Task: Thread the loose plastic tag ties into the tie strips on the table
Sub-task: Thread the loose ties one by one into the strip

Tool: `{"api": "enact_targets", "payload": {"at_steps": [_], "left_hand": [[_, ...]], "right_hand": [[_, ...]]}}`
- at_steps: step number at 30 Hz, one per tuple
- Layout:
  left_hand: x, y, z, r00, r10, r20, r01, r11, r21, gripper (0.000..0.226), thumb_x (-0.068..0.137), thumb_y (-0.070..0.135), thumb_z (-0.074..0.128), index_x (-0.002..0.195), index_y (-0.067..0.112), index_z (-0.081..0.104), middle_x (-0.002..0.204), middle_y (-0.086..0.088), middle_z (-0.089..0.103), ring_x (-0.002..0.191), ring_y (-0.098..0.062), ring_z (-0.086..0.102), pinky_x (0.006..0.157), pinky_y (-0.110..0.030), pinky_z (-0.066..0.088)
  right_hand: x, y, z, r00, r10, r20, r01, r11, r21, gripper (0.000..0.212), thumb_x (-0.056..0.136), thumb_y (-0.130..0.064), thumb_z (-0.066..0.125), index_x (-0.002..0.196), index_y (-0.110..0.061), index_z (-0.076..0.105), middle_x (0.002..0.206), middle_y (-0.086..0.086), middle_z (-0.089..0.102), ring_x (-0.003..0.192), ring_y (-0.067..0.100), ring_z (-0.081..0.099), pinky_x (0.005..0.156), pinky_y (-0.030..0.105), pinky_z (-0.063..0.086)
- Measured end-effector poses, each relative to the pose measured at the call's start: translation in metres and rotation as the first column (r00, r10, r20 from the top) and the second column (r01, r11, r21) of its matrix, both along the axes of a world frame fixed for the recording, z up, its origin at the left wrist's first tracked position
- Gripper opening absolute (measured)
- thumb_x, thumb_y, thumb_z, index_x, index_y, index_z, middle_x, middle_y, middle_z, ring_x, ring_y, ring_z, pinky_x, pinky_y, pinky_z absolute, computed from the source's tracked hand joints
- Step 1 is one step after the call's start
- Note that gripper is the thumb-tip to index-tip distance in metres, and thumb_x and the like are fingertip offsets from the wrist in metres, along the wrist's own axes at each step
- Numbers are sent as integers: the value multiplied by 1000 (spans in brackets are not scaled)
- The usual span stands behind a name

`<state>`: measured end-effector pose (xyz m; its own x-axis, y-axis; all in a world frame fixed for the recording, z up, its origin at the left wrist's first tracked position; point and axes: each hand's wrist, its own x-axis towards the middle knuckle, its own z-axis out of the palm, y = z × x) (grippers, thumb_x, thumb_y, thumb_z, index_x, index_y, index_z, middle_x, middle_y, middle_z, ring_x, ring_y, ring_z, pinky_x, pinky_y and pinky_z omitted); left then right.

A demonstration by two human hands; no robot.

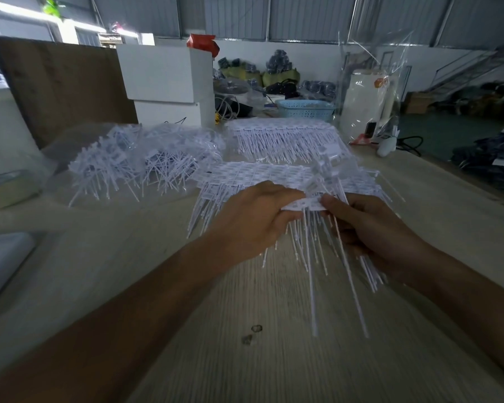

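A white tie strip (307,204) is held above the table between both hands, its thin tails hanging down toward me. My left hand (249,219) pinches the strip's left end with thumb and curled fingers. My right hand (370,228) grips the right end, and more ties fan out under its palm. Beneath lies a flat mat of joined strips (253,175), with a second mat (282,132) farther back. A tangled heap of loose white tag ties (140,161) sits at the left in clear plastic.
The pale wooden table (259,359) stretches toward me. A white box (163,80) and brown board (62,88) stand behind the heap. A blue basket (306,109), clear bag (370,91) and white handheld device (386,146) sit at the back right. Tape roll (6,187) at left.
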<state>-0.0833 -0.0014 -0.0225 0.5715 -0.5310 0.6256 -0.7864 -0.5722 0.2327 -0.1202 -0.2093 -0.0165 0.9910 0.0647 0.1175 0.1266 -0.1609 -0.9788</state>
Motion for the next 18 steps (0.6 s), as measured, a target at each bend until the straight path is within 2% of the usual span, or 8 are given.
{"api": "enact_targets", "payload": {"at_steps": [3,8,10,12,14,18], "left_hand": [[0,0,1,998,19,53,-20,999,24,27,101,27,51,115,14,71,96,-2,73,91,-24,63,75,-43,52],[0,-7,-4,970,-82,-227,43,985,-170,21,100,18,57,93,10,76,74,11,71,61,-9,65,63,-25,51],[2,-8,-8,916,-141,-375,38,963,-268,26,101,16,55,81,12,72,64,13,69,53,-6,63,56,-18,47],[2,-8,-8,821,-254,-511,39,918,-394,29,103,15,52,81,10,71,63,-1,70,50,-14,62,51,-23,47],[2,-7,-8,750,-354,-560,47,872,-487,29,103,16,51,86,6,72,64,-11,69,49,-20,60,48,-26,46],[3,-7,-7,633,-470,-615,6,798,-603,19,100,22,56,94,10,71,65,-15,68,48,-21,57,47,-25,45]], "right_hand": [[-2,1,0,999,12,52,-11,1000,-20,32,82,-49,64,75,-18,67,52,-5,35,43,9,30,39,22,25],[-4,2,1,995,-7,103,16,996,-87,28,94,-32,61,75,-12,59,50,-3,35,44,11,30,42,25,27],[-5,2,2,984,-2,178,34,984,-176,28,96,-29,60,77,-8,58,50,-6,37,44,9,33,44,24,30],[-7,4,4,957,4,290,86,951,-298,22,97,-27,59,82,-12,64,52,-10,41,46,5,38,47,20,34],[-7,5,5,946,11,324,85,956,-281,19,97,-29,60,80,-23,66,52,-9,42,46,5,39,47,20,35],[-8,7,5,955,17,295,53,973,-227,21,96,-31,60,77,-31,69,50,-7,40,44,10,36,43,23,32]]}}
